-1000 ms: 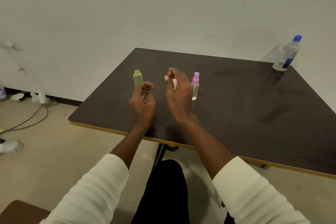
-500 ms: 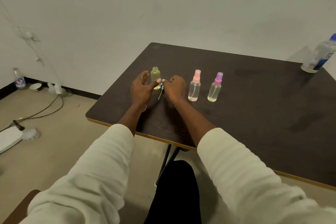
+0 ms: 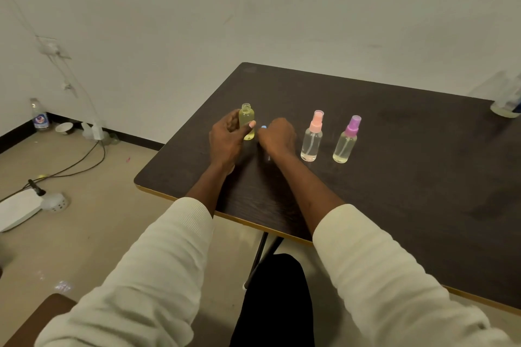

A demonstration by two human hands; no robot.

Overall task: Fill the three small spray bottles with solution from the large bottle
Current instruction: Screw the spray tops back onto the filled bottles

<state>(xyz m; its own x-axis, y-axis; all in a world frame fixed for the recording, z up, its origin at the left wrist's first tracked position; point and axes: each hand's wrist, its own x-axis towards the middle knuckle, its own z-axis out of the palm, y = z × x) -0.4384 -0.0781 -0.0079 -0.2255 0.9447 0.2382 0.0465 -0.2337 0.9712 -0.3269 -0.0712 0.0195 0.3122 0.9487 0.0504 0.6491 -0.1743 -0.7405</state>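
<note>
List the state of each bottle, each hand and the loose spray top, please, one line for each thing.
yellow bottle: upright on the table, no top, filled.
left hand: wrapped around the yellow bottle.
right hand: closed on the blue spray top.
pink-top bottle: capped, upright, filled, untouched.
purple-top bottle: capped, upright, filled, untouched.
large bottle: at the far right edge, mostly out of view, blurred.

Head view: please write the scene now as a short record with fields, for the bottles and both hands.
open bottle: yellow bottle, no cap, upright on the table, yellowish liquid inside
left hand: left hand has its grip around the yellow bottle
right hand: right hand closed on a blue spray cap, mostly hidden
capped bottles: pink-capped bottle and purple-capped bottle, upright, to the right
large bottle: large bottle at far right edge, blurred
</note>
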